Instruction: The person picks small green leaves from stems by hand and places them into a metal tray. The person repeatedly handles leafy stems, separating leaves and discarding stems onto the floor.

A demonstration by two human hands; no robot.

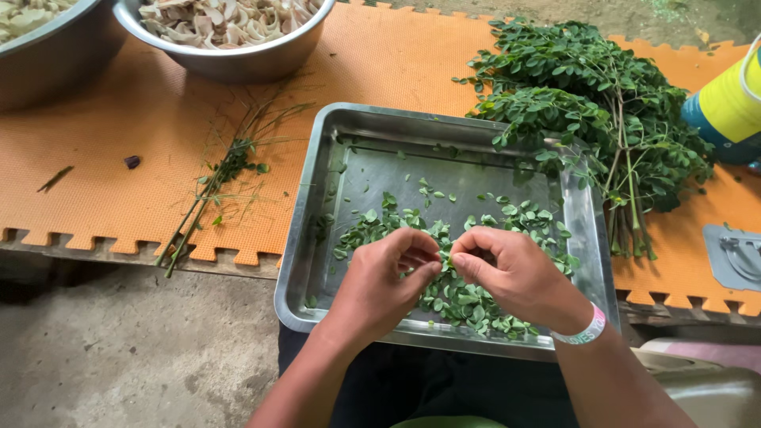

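Note:
A steel tray [317, 178] lies in front of me, with a heap of small plucked green leaves [468, 297] in its near half. My left hand [386, 279] and my right hand [507, 269] meet over the heap, fingertips pinched together on a small leafy sprig [445, 257] between them. The sprig is mostly hidden by my fingers. A pale band circles my right wrist. A large bunch of leafy branches [587, 103] rests at the tray's far right corner, on the orange mat.
Bare stripped stems [218, 186] lie on the orange foam mat [119, 158] left of the tray. Two steel bowls [230, 47] of pale sliced pieces stand at the back left. A yellow and blue container [729, 103] is at the right edge. Concrete floor is below left.

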